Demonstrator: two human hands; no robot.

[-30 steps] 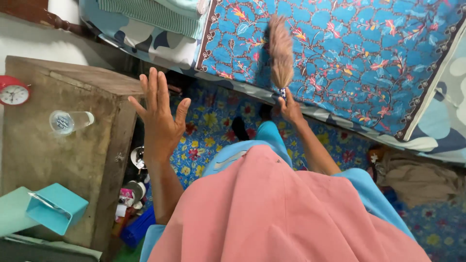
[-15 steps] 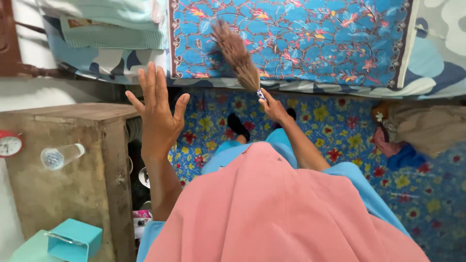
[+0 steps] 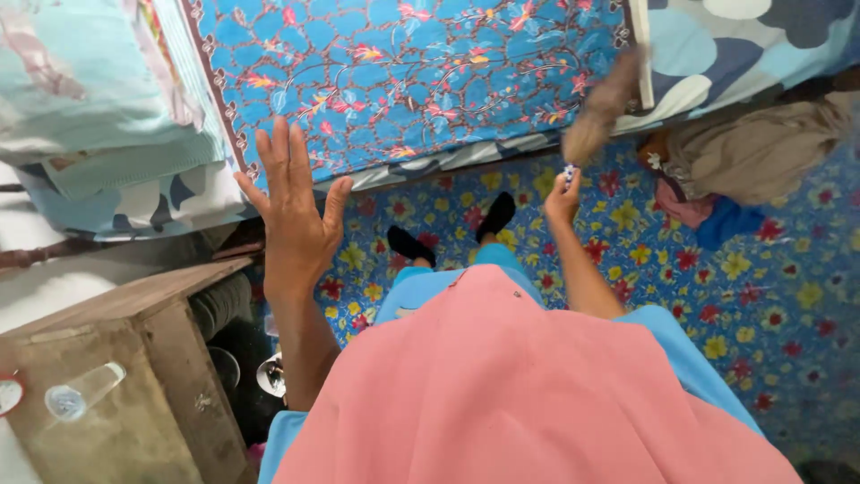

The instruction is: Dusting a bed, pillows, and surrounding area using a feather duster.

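At the far left, near the front-left corner of the wooden cabinet (image 3: pixel 134 394), I saw a clear plastic bottle (image 3: pixel 83 391) lying on its side, with a sliver of a red clock (image 3: pixel 7 394) at the frame's edge. A bump to that top would likely send the bottle rolling off an edge, I judged. Folded bedding (image 3: pixel 98 116) sat piled at the left end of the bed.

My left hand (image 3: pixel 296 211) was raised, fingers spread, palm empty, gripping nothing, hovering in front of the bed's near edge and the blue floral bedsheet (image 3: pixel 403 72). Below it were 2 black-shod feet (image 3: pixel 448 231) on the flowered floor mat (image 3: pixel 743 278).

My right hand (image 3: pixel 564 197) was clenched around the handle of the grass broom (image 3: pixel 605 103). Its brush was blurred, sitting at the sheet's right border close to the bed's near edge.

Risks as I read them: the brush could snag the sheet's border and drag it off the mattress. Dust could land on the heap of brown cloth (image 3: pixel 761 148) just right of the broom. The handle grip looked narrow, could slip.
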